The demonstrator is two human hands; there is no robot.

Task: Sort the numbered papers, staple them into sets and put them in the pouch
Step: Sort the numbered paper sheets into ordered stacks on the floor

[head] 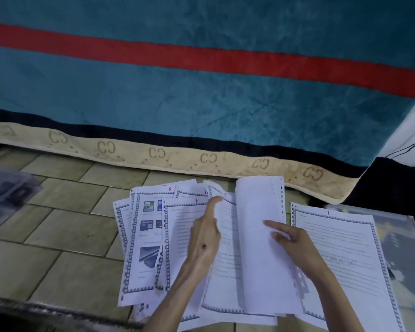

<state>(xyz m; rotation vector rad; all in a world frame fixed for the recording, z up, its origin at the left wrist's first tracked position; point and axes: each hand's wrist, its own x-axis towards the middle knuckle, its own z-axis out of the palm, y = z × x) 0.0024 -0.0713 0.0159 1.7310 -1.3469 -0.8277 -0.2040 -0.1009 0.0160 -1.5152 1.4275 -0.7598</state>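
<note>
— Tiled floor [65,238] below a teal blanket [201,104] with a red stripe; where do the papers sit?

— The loose pile of papers [225,248] lies on the tiles under both hands. The left hand [204,238] pinches up a curling sheet edge; the right hand [295,245] presses a lifted sheet [256,226] with its forefinger straight and the other fingers curled, clamping nothing.

— How to sort well?

— I'd lift one sheet only, read its corner number, then lay it on the matching set.

— Any writing?

— Left of the grip, red numbers 8 [170,189] and 7 [196,200]; right of it, page 1 [336,248]. Beyond that lies what may be the clear pouch [398,238]. "CC" repeats along the blanket's beige border [177,155].
</note>
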